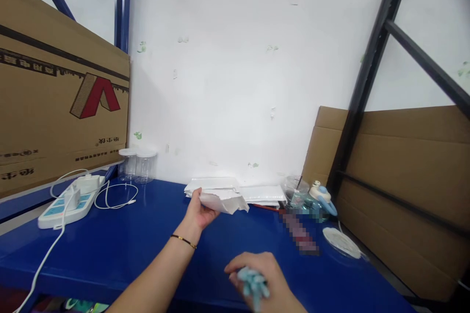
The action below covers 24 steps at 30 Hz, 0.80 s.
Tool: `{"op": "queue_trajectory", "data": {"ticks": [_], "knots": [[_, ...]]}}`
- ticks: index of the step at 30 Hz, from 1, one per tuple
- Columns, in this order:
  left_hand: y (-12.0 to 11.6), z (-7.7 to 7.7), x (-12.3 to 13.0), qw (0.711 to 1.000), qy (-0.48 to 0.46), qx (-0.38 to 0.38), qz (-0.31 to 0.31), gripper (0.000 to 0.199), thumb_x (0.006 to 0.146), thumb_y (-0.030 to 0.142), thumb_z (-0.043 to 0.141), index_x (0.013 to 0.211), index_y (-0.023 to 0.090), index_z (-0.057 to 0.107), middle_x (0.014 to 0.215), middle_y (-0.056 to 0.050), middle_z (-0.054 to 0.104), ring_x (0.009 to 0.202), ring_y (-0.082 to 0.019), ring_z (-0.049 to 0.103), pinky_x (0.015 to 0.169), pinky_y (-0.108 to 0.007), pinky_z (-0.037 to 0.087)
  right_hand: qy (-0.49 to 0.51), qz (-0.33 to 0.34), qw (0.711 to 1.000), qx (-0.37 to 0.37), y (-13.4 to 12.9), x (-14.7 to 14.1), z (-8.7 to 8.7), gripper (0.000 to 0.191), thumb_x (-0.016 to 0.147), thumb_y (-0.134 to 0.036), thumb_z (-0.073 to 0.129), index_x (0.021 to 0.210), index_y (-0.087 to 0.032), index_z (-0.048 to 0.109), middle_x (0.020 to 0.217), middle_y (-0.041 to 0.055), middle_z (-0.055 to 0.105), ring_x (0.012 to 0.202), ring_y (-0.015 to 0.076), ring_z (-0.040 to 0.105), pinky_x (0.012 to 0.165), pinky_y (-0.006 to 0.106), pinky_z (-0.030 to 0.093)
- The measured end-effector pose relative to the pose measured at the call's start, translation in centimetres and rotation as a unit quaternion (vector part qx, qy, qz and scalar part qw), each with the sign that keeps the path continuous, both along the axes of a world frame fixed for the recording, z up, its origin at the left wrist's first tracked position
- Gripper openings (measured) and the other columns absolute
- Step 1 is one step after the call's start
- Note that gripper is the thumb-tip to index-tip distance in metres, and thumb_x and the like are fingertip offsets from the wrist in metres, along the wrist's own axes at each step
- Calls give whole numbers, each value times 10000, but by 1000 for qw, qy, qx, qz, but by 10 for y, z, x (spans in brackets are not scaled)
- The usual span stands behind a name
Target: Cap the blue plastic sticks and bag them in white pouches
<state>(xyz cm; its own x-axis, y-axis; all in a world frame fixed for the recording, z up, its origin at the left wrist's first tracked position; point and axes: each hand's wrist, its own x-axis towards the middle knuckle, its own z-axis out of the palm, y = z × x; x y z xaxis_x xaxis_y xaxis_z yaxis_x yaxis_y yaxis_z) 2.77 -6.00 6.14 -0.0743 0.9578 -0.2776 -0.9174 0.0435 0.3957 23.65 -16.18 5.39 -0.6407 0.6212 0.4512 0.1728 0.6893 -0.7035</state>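
My left hand (pixel 201 212) is closed on a thin white paper-like packet (pixel 222 202) with a ragged front edge, its thumb on top. The packet is held just in front of a stack of white flat packets (pixel 262 193) lying against the wall. Lower and to the right, my right hand (pixel 271 271) is curled round a bunch of small pale-blue pieces (pixel 253 282). They are blurred, so their exact kind does not show. Beneath both hands lies the blue tabletop (pixel 157 234).
At left are a white power strip (pixel 51 219) with cables and two clear lidded jars (pixel 146 168). At right stand a clear plastic cup (pixel 293 186), a bluish bottle (pixel 312 208) and a white round disc (pixel 341 243). Cardboard (pixel 411 190) lines the right side.
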Motion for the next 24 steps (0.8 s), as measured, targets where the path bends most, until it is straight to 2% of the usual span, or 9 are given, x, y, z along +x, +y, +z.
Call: {"op": "queue_trajectory", "data": {"ticks": [1, 2, 4, 5, 8, 10, 15, 19, 24], "knots": [[-2, -4, 6, 1000, -19, -5, -3, 189, 802, 253, 496, 958, 158, 541, 685, -15, 640, 585, -182, 633, 603, -353, 554, 59, -19, 998, -7, 2, 2, 4, 130, 760, -222, 589, 837, -239, 692, 725, 7, 689, 597, 155, 616, 586, 239, 453], [-3, -7, 12, 999, -35, -14, -4, 174, 798, 241, 494, 947, 161, 538, 691, -13, 640, 592, -184, 634, 609, -360, 555, 123, -34, 992, -18, 6, 5, 10, 137, 810, -282, 551, 783, -231, 676, 663, 8, 665, 560, 152, 598, 562, 248, 451], [-6, -10, 24, 998, -61, -23, -6, 151, 786, 213, 495, 923, 162, 534, 698, -7, 635, 598, -177, 631, 620, -353, 553, 244, -40, 968, -30, 14, 7, 27, 272, 865, -377, 479, 702, -220, 630, 566, 7, 601, 555, 167, 581, 557, 276, 457], [-7, -12, 30, 997, -70, -26, -10, 146, 779, 201, 496, 914, 159, 534, 699, -5, 630, 599, -170, 627, 622, -338, 551, 288, -36, 957, -16, 18, 6, 36, 308, 869, -396, 471, 664, -215, 612, 565, 15, 589, 622, 187, 594, 609, 301, 469], [-12, -13, 47, 996, -76, -31, -32, 160, 767, 181, 493, 917, 144, 536, 721, -13, 622, 614, -162, 619, 634, -315, 543, 357, -40, 932, 57, 29, -1, 63, 345, 871, -385, 469, 592, -206, 568, 647, 40, 598, 825, 222, 579, 816, 374, 434], [-16, -14, 56, 995, -78, -33, -56, 178, 771, 184, 482, 934, 134, 535, 750, -25, 623, 639, -170, 619, 661, -325, 540, 373, -39, 924, 76, 35, -7, 75, 347, 883, -362, 448, 592, -203, 551, 685, 41, 593, 840, 213, 556, 847, 377, 409], [-23, -17, 67, 990, -101, -21, -94, 207, 790, 192, 461, 975, 133, 534, 813, -38, 627, 693, -172, 622, 694, -313, 529, 352, -41, 928, 116, 47, -13, 84, 363, 890, -401, 421, 612, -207, 550, 709, 42, 583, 811, 205, 540, 815, 369, 419], [-32, -18, 74, 986, -128, -28, -101, 159, 804, 198, 474, 941, 143, 533, 787, -30, 619, 660, -157, 615, 659, -284, 525, 232, -46, 959, 158, 55, -12, 80, 378, 872, -459, 440, 648, -203, 604, 812, 66, 616, 847, 222, 542, 823, 387, 418], [-39, -18, 80, 982, -148, -64, -102, 174, 847, 261, 469, 970, 149, 519, 771, -35, 604, 649, -160, 613, 601, -275, 534, 132, -61, 986, 76, 59, -19, 73, 230, 786, -428, 604, 782, -202, 651, 939, 51, 603, 902, 201, 534, 824, 332, 433]]}}
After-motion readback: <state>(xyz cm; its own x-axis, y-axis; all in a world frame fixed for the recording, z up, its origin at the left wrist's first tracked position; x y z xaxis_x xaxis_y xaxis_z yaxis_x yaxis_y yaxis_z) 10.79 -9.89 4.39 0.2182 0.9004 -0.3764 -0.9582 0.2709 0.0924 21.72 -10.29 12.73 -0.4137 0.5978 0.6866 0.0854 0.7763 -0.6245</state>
